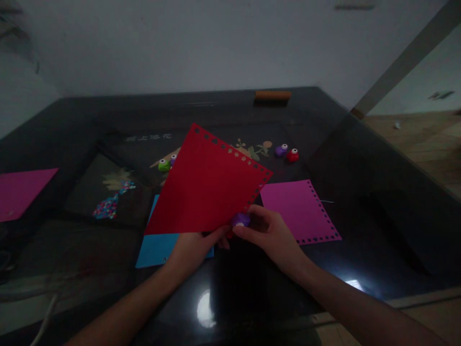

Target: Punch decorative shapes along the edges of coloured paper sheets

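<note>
A red paper sheet [209,187] is raised and tilted over the table, with small shapes punched along its upper and right edges. My left hand [192,245] grips it at the lower edge, thumb in front, most fingers hidden behind. At the sheet's lower right corner, my right hand [272,230] is closed around a small purple craft punch [240,220]. Whether the paper sits in the punch's slot I cannot tell. Under the red sheet lies a blue sheet [154,250], partly covered. Right of my right hand rests a magenta sheet [302,211] with holes along its right and lower edges.
Further back are a green punch [164,165], a purple punch [281,150] and a red punch [292,155]. Colourful paper bits [107,206] lie in a heap at left, near another pink sheet [21,192]. A brown roll [272,95] sits at the dark table's [230,307] back edge.
</note>
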`<state>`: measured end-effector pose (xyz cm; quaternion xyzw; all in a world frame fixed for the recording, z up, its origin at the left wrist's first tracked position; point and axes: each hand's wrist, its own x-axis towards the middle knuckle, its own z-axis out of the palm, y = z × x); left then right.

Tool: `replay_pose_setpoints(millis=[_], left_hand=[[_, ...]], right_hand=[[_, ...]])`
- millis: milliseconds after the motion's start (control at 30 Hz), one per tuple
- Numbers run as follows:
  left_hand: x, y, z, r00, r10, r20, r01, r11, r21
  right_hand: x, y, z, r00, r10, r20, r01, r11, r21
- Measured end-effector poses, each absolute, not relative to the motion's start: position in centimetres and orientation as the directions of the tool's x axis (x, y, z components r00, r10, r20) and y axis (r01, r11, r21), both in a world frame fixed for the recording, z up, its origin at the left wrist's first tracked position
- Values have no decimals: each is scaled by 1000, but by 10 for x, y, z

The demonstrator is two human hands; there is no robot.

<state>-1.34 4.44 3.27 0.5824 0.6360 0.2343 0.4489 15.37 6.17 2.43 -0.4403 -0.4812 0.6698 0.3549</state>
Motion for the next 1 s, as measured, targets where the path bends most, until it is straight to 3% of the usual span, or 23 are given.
replay_pose_setpoints(millis=[633,1000], left_hand=[[-15,42,32,92,952,-291,554,194,810],[-11,44,35,57,935,-351,531,269,803]], right_hand=[[154,62,27,-361,897,-256,-53,-294,-954],[155,62,27,-366,894,-258,-33,-289,-957]])
